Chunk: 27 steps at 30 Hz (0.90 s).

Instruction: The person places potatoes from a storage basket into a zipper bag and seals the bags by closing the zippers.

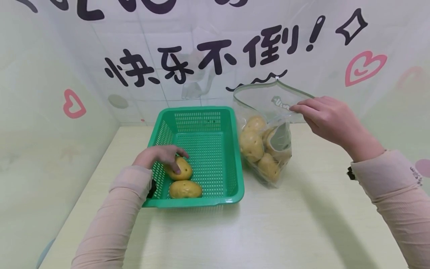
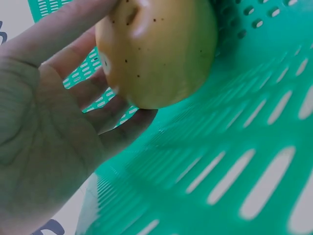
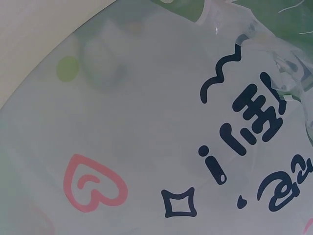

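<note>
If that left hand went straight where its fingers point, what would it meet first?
The potato in the left hand; beyond that, perhaps the green basket's right wall, though depth is unclear.

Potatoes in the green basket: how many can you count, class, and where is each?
2. One potato is held by the left hand; the other potato lies beside the near wall of the basket. The hand might hide more.

Backdrop txt reads "快乐不倒!", line above cropped, prob. Chinese too.
</note>
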Available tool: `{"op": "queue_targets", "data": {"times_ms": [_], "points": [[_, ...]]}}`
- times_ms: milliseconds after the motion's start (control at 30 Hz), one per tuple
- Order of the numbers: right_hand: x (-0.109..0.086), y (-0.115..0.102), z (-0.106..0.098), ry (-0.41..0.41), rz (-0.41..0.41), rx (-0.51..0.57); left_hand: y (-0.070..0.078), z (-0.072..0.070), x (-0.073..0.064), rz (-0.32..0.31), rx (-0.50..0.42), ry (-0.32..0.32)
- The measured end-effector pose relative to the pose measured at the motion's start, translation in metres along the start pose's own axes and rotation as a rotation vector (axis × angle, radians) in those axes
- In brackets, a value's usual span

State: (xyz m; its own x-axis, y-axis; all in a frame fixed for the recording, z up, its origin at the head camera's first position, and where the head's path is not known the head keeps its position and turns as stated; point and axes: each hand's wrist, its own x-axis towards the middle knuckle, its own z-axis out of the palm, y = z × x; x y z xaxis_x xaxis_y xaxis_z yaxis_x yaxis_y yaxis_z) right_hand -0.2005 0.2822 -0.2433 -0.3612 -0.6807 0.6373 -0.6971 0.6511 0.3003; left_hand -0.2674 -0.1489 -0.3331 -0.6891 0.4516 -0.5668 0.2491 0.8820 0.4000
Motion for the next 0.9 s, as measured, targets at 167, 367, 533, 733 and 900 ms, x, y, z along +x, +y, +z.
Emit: {"op": "queue_targets", "data": {"times_ms": [167,367,533,733,900], "points": [[0.0005,0.0001,0.0011,0.024,-0.012,0.007,0.0008,0.0011,0.0024,0.033,0.023,0.037],[0.0017,0.0008,0.0043,0.085,-0.043,0.025,0.0005,0.0026,0.0062,0.064,0.032,0.102],[0.0009,0.0012,0.0028,0.041,-0.028,0.017,0.0007,0.0029,0.0077,0.071,0.045,0.144],[0.0005,0.0020,0.0026,0.027,-0.022,0.013,0.0000,0.0028,0.0086,0.067,0.049,0.150],[0.0014,0.0024,0.0050,0.089,-0.050,0.031,-0.0002,0.0030,0.0083,0.067,0.061,0.153]]}}
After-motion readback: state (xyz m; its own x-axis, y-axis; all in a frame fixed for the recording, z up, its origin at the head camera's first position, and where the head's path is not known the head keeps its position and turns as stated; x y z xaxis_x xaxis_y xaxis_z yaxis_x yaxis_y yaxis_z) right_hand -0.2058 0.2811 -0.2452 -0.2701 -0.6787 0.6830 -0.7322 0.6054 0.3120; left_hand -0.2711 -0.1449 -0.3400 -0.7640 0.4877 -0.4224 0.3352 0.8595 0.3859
